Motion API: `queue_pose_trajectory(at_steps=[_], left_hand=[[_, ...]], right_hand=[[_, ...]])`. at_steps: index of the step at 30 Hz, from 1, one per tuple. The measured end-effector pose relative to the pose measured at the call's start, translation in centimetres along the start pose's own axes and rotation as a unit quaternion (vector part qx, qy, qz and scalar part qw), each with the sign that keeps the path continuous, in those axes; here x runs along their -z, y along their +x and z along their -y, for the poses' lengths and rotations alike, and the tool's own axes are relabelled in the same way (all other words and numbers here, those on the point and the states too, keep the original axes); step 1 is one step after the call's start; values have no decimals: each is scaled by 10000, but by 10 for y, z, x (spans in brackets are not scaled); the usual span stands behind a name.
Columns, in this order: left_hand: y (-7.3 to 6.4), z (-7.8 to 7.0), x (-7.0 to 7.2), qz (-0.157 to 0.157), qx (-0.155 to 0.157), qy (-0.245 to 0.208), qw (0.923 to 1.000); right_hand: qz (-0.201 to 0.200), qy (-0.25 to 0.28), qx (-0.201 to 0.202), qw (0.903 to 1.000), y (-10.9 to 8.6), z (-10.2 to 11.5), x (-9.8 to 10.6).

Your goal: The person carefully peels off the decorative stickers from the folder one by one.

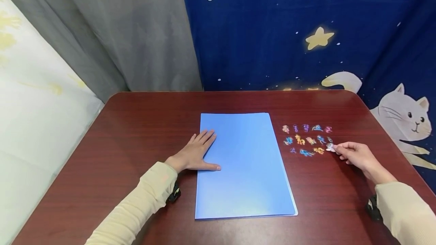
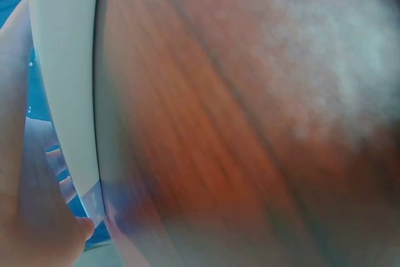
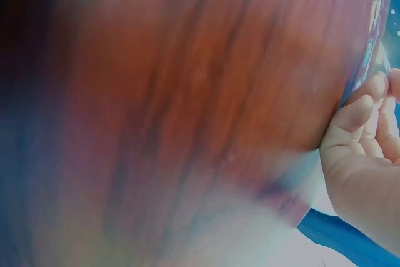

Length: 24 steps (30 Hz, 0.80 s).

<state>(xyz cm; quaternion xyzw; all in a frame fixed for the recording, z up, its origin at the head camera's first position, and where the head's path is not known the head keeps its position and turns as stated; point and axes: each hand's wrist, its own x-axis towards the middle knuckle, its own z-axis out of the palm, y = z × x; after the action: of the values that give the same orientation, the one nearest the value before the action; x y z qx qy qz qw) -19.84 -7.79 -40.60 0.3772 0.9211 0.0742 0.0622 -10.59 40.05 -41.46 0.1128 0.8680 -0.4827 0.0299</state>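
A blue folder point(image 1: 243, 169) lies flat on the dark red-brown table, a pale sheet edge showing along its right side. My left hand point(image 1: 195, 152) rests on the folder's left edge with fingers and thumb spread. To the folder's right, several small colourful pony-shaped stickers point(image 1: 300, 139) lie in rough rows. At the right end of the nearest row, my right hand point(image 1: 355, 156) pinches a whitish sticker point(image 1: 330, 147) between thumb and fingertips. In the right wrist view the curled fingers point(image 3: 359, 114) show at the right edge, but the sticker's details are too small to make out.
The wooden table point(image 1: 146, 124) reaches back to a grey curtain point(image 1: 146, 41) and a dark blue curtain point(image 1: 259, 29) with stars and a cat. White cloth point(image 1: 37, 97) hangs along the left side. Dark wrist devices point(image 1: 173, 193) sit under both sleeves.
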Motion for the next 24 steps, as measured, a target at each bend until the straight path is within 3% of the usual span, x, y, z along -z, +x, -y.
queue_pose_trajectory(at_steps=[10, 17, 21, 24], left_hand=[[-1, 0, 0, -18, -88, 48, 9999], [-1, -1, 0, -58, -108, 45, 9999], [-1, 0, 1, -78, -110, 66, 9999], [0, 0, 1, -67, -102, 78, 9999]], right_hand=[[-113, -761, -78, 9970, 2, 0, -1], [-80, -970, 14, 9953, 2, 0, -3], [-215, -1306, 216, 9910, 2, 1, -5], [-455, -1796, 546, 9812, 3, 1, -7]])
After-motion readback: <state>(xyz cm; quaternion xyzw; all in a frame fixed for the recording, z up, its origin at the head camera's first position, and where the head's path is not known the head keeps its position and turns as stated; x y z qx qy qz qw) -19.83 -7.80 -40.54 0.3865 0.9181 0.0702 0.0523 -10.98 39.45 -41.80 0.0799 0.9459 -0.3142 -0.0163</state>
